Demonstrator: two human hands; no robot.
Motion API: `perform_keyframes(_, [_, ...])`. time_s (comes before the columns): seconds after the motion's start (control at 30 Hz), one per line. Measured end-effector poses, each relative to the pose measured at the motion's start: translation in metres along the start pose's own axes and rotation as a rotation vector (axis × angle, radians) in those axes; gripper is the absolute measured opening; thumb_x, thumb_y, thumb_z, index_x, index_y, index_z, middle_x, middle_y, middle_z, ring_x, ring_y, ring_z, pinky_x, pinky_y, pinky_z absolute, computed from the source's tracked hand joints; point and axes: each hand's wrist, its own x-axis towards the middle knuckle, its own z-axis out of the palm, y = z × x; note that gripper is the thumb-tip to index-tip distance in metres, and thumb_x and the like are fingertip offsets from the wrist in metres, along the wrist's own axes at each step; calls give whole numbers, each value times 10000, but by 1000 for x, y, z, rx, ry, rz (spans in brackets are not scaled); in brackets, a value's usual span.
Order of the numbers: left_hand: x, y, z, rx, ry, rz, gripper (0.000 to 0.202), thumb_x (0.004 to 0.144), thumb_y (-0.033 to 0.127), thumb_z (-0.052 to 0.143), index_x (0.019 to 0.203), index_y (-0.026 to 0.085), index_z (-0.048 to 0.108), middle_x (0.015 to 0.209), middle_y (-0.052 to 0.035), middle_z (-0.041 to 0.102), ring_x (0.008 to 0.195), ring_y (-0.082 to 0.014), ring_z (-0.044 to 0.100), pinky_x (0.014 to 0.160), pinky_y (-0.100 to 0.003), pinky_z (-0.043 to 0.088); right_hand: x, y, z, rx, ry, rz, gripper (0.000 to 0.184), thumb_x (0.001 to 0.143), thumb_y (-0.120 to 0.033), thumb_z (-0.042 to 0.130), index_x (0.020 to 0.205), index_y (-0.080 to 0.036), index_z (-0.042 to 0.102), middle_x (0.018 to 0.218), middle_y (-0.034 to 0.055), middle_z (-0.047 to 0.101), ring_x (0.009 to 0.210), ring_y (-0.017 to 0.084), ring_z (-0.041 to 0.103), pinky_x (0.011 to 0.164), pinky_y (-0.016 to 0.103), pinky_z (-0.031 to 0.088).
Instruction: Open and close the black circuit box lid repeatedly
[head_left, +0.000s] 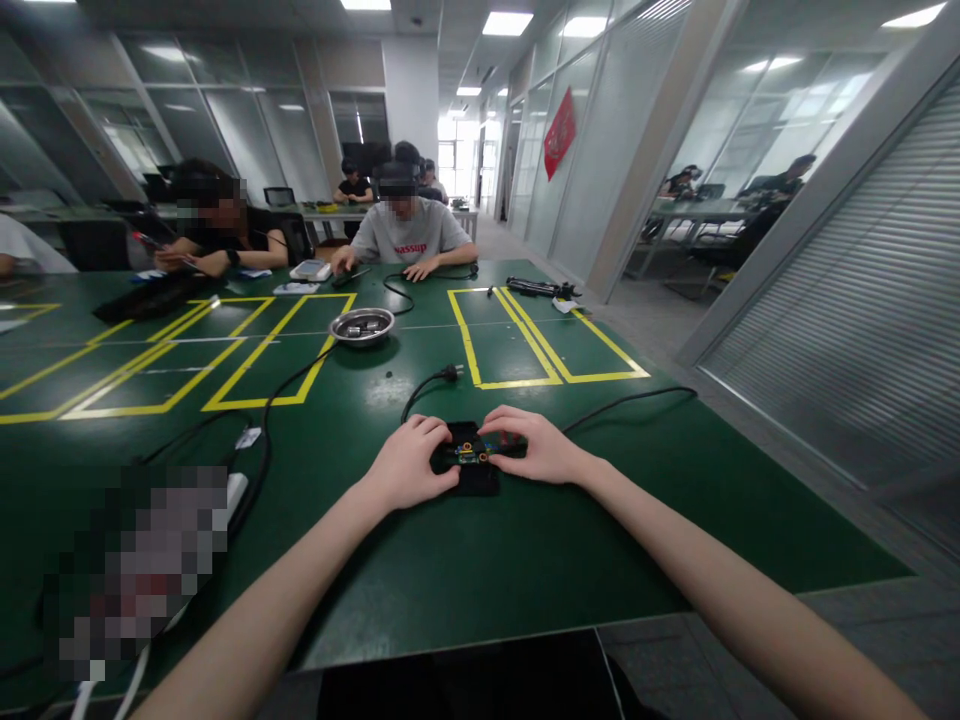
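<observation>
A small black device [471, 462] with its inner parts exposed, orange rings and coloured bits showing, lies on the green table [465, 570] in front of me. My left hand [409, 462] curls over its left side, fingers bent and pressing on it. My right hand [534, 446] covers its right side, fingers curled down onto the top. A black cable [628, 400] runs from the device to the right, and a second cable with a plug [448, 374] lies just beyond it.
A metal bowl [362, 325] with small parts sits further back among yellow tape rectangles [525, 345]. A white power strip [234, 492] and cables lie at the left. Two people [409, 235] sit at the far side. The table's right edge borders an aisle.
</observation>
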Motion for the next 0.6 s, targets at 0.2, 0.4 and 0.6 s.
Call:
perform_keyframes(0.2, [-1, -4, 1, -3, 5, -18, 259, 797, 296, 718, 1032, 191, 693, 1203, -83, 724, 1137, -313, 565, 964, -447, 543, -5, 12, -8, -142, -91, 6, 90, 917, -262, 685, 879, -197, 735, 867, 57, 706, 807, 187, 664, 743, 301, 523])
perform_keyframes(0.4, [-1, -2, 2, 66, 15, -32, 288, 820, 307, 696, 1080, 182, 711, 1197, -85, 738, 1069, -303, 593, 967, -465, 536, 1, 8, 12, -202, -21, 21, 88, 935, -242, 670, 878, -190, 713, 864, 50, 702, 783, 175, 654, 726, 284, 500])
perform_keyframes(0.6, [-1, -6, 4, 33, 32, -29, 284, 839, 323, 681, 1093, 203, 725, 1221, -76, 732, 1058, -281, 619, 944, -423, 553, 5, 7, 15, -205, -17, 60, 73, 933, -225, 668, 899, -177, 712, 893, 56, 715, 767, 172, 661, 703, 276, 483])
